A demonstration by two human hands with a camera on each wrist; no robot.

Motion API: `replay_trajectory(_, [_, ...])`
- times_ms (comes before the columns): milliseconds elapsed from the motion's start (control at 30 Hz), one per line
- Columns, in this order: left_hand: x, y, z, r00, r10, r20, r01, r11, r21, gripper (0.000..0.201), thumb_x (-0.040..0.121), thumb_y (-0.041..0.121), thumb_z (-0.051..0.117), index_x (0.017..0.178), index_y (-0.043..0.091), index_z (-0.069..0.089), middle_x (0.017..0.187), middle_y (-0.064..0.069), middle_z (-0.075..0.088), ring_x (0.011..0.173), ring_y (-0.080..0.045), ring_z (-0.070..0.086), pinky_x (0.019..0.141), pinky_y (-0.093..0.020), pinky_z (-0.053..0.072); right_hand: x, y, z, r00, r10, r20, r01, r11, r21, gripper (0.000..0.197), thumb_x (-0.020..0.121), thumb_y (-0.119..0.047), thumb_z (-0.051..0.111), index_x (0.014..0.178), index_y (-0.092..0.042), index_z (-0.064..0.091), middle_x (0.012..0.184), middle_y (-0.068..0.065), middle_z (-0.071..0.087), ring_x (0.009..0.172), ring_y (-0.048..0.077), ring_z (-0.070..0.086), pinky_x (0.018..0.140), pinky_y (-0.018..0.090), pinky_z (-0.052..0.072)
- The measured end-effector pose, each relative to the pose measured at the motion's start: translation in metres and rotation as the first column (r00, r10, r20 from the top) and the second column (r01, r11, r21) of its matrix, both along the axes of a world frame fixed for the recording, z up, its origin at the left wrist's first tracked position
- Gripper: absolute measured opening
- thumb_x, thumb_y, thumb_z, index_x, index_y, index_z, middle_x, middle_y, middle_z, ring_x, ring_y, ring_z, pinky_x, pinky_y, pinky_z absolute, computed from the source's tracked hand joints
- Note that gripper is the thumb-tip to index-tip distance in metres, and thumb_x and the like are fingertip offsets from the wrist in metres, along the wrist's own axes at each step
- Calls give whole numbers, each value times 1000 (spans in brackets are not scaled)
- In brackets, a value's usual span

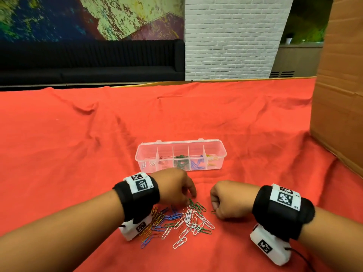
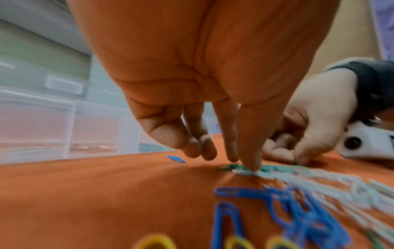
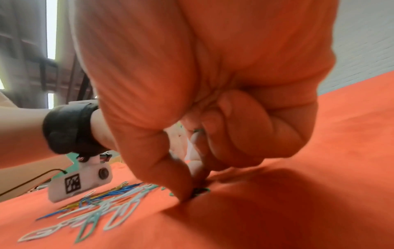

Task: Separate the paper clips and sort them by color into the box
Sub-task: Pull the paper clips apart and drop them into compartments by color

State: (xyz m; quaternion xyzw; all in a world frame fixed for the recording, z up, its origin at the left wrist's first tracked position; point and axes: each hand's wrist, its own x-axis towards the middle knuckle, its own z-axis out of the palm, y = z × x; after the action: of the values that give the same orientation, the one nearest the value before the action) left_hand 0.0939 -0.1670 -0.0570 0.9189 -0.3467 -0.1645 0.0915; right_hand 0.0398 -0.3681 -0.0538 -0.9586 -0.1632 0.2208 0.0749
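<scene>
A heap of mixed paper clips [image 1: 182, 222] in white, green, blue, yellow and red lies on the red cloth close to me. Behind it stands the clear compartment box [image 1: 221, 154], holding white, dark red, green, blue and yellow clips in separate sections. My left hand [image 1: 191, 195] points its straight fingers down, and one fingertip [image 2: 251, 166] presses on white and green clips at the heap's far edge. My right hand [image 1: 215, 210] is curled just right of the heap. Its thumb and forefinger pinch a green paper clip [image 3: 201, 191] against the cloth.
A tall cardboard box [image 1: 339, 95] rises at the right edge of the table. The red cloth [image 1: 78, 154] is wrinkled, with open room to the left and behind the clear box. A single blue clip [image 2: 176, 159] lies apart, left of my left fingers.
</scene>
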Motion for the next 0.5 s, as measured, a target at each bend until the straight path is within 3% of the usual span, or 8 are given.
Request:
replay_trajectory(67, [-3, -4, -3, 998, -44, 37, 43, 999, 23, 24, 76, 36, 72, 100, 34, 72, 89, 12, 59, 84, -11, 61, 75, -29, 52, -2, -1, 1, 1000, 10, -2, -10, 1000, -2, 16, 74, -18, 58, 87, -12, 66, 86, 7, 70, 70, 20, 54, 56, 26, 40])
replay_trajectory(133, [-5, -5, -4, 994, -69, 88, 64, 996, 54, 14, 77, 34, 69, 91, 29, 70, 91, 9, 58, 83, -14, 59, 72, -31, 52, -3, -4, -1, 1000, 5, 31, -6, 1000, 28, 15, 73, -19, 60, 87, -16, 64, 86, 2, 69, 71, 18, 55, 59, 27, 42])
replay_trajectory(267, [-2, 2, 1, 999, 15, 33, -15, 1000, 8, 13, 79, 35, 70, 76, 23, 65, 78, 9, 67, 69, -8, 60, 64, -24, 48, -2, -14, -4, 997, 32, 64, -34, 999, 28, 11, 72, -21, 59, 82, -23, 62, 82, -6, 67, 73, 16, 58, 66, 30, 48])
replay_trajectory(333, [3, 8, 7, 978, 128, -162, -151, 978, -142, 13, 81, 28, 74, 75, 21, 64, 70, 8, 68, 60, -5, 59, 60, -22, 48, -2, -16, -3, 999, 45, 22, -45, 999, -3, 7, 72, -22, 58, 78, -22, 61, 77, -5, 65, 70, 17, 57, 62, 28, 46])
replay_trajectory(400, [5, 15, 12, 878, 156, -452, -315, 900, -302, 12, 84, 13, 73, 79, 18, 62, 70, 3, 70, 59, -8, 62, 56, -23, 51, 1, -18, 0, 999, 26, -33, -26, 1000, 2, 3, 72, -24, 56, 73, -22, 57, 69, -6, 60, 64, 16, 53, 57, 28, 42])
replay_trajectory(467, [5, 24, 16, 748, 100, -656, -449, 805, -389, 12, 87, 3, 68, 88, 13, 61, 75, -4, 71, 61, -13, 64, 53, -23, 51, 5, -21, 1, 986, -49, -159, 82, 974, 209, 5, 71, -25, 53, 67, -22, 53, 66, -1, 56, 58, 17, 47, 53, 31, 38])
replay_trajectory(500, [5, 28, 17, 690, 63, -721, -499, 763, -411, 14, 87, 1, 66, 95, 11, 61, 79, -8, 71, 63, -14, 65, 53, -23, 51, 7, -20, 2, 963, -105, -249, 195, 907, 374, 4, 69, -23, 51, 65, -22, 51, 67, 5, 56, 54, 19, 44, 49, 31, 35])
